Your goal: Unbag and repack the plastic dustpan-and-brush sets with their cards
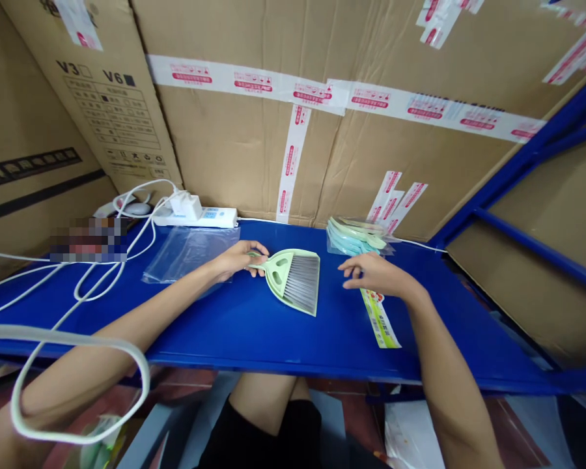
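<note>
A light green dustpan (277, 280) with a grey-bristled brush (301, 284) nested in it is at the middle of the blue table (273, 342). My left hand (241, 258) has its fingers wrapped round the handle end, on the left. To the right, apart from the dustpan, my right hand (371, 272) hovers with fingers spread and nothing in them. A yellow-green printed card (381, 322) lies just below my right hand, its top end partly hidden by it.
Bagged green and blue plastic pieces (354, 236) lie behind my right hand. Clear plastic bags (190, 251), a white power strip (217, 217) and looping white cables (81, 293) are on the left. Cardboard (234, 150) walls the back; a blue metal frame (532, 153) stands right.
</note>
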A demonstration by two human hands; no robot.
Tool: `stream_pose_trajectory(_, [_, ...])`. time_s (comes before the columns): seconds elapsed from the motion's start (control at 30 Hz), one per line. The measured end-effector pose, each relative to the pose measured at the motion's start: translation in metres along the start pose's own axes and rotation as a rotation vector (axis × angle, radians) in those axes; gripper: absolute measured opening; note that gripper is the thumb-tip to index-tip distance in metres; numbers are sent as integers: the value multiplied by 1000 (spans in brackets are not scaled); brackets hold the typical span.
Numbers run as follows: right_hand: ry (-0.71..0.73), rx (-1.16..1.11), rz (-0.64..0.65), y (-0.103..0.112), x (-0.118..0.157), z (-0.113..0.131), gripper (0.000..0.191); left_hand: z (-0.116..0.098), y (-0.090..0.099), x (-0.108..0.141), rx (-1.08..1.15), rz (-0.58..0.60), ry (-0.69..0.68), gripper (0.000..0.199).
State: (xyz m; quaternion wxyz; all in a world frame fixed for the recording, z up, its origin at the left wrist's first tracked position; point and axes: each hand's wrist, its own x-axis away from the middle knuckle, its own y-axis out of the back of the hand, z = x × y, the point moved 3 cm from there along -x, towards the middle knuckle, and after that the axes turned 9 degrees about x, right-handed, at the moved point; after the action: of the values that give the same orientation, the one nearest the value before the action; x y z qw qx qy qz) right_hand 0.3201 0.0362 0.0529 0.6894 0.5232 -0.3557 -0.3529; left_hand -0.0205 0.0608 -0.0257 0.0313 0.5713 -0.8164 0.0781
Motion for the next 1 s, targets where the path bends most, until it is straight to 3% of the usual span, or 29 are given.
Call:
stream_pose_trajectory(0.1, [7,135,119,7,13,-13,61,0,1,0,-9,4,-1,43])
stream_pose_trajectory(0.23, [-13,227,251,-2,17,-16,80,1,1,0,-17,12,-3,44])
stream_pose_trajectory(0.3, [-63,282,285,-6,15,-13,75,1,1,0,-19,15,-4,43])
stream_pose_trajectory(0.5, [-77,334,310,-5,14,-9,32,0,0,0,-19,20,-2,40])
stream_pose_trajectory(0.63, [-25,284,295,0,19,-13,38,0,0,0,-15,25,-11,40])
stream_pose_trajectory(0.77, [-119,384,339,-1,23,-12,47,1,0,1,-14,14,-10,39])
stream_pose_trajectory(1.0, [-216,431,395,-4,19,-4,35,2,1,0,-11,16,-6,37])
